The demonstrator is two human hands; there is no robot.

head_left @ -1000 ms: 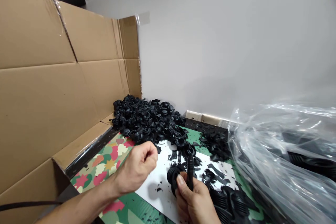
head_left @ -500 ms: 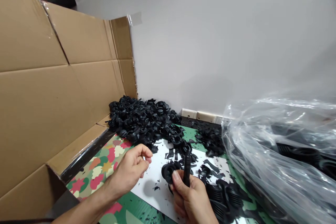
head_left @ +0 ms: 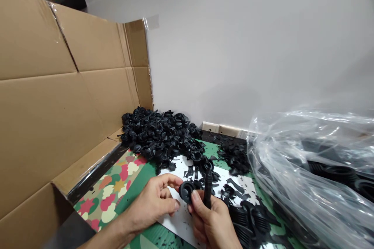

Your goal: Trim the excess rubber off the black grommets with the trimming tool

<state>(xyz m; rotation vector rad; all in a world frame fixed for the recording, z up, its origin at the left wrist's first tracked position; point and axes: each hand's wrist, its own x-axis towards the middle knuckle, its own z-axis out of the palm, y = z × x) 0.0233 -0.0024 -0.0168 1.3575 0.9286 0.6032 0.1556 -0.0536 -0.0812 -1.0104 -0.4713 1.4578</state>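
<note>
Thumb (head_left: pixel 196 198) pressed on its edge, my right grip (head_left: pixel 214 218) holds a round black piece (head_left: pixel 184 191) with its hollow side turned to me. A thin black stick-like thing (head_left: pixel 208 186) stands up out of the same grip, just right of the piece. My left grip (head_left: pixel 154 202) is loose and curved, close to the left side of the piece; I can't tell if it touches. The piece is up over a white sheet (head_left: pixel 179 220), at the near part of the bench (head_left: pixel 208 135). Black scraps (head_left: pixel 234 185) are spread on the sheet. A big black heap (head_left: pixel 160 134) sits far and left, by tall brown cardboard (head_left: pixel 73 105). A smaller dark heap (head_left: pixel 234 157) is to its right. Black ribbed pieces (head_left: pixel 251 220) lie near and right, beside my right grip. More black things (head_left: pixel 331 170) show through a clear plastic bag (head_left: pixel 274 171) on the right.
</note>
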